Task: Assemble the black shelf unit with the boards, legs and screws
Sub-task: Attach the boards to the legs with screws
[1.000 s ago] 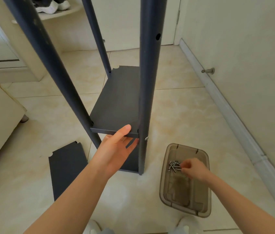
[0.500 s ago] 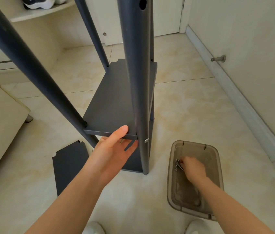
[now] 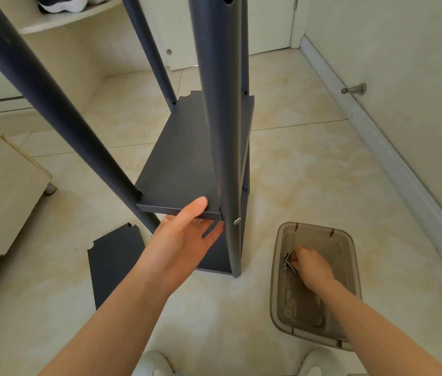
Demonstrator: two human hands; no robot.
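The black shelf unit stands on the floor with tall dark legs [image 3: 220,131] rising past the camera. My left hand [image 3: 184,240] holds the near edge of a raised black board [image 3: 182,164], thumb on top and fingers underneath. A screw head [image 3: 237,220] shows on the near right leg just below that board. A lower board [image 3: 214,256] sits at the base. My right hand [image 3: 310,264] reaches into a smoky plastic bin [image 3: 347,240] and its fingers curl on a small pile of metal screws [image 3: 288,262].
A loose black board [image 3: 114,264] lies flat on the tile floor to the left. A cream cabinet [image 3: 3,185] stands at far left, a wall with baseboard and door stop [image 3: 354,89] at right. My shoes [image 3: 157,365] show at the bottom edge.
The view has tipped down and closer to the unit. My right hand has moved left within the bin onto the screws. My left hand keeps its hold on the board edge.
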